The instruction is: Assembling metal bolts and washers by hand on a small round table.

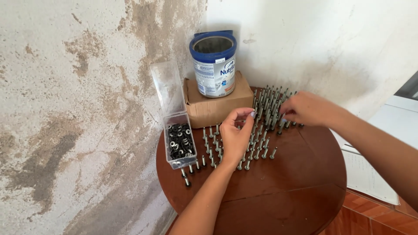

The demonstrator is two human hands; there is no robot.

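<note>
Many grey metal screws (264, 130) stand upright, heads down, in rows on a round brown wooden table (278, 191). My left hand (236, 135) hovers over the middle rows, thumb and forefinger pinched together near a screw's tip; whether they hold something small I cannot tell. My right hand (305, 109) reaches into the far rows, fingers curled among the screw tips. A clear plastic box (179, 146) of dark washers stands open at the table's left edge, lid up.
A cardboard box (213, 104) sits at the back of the table with an open blue-and-silver tin can (214, 65) on top. Stained plaster walls meet in a corner behind. A white surface with paper (370, 174) lies to the right; red tile floor below.
</note>
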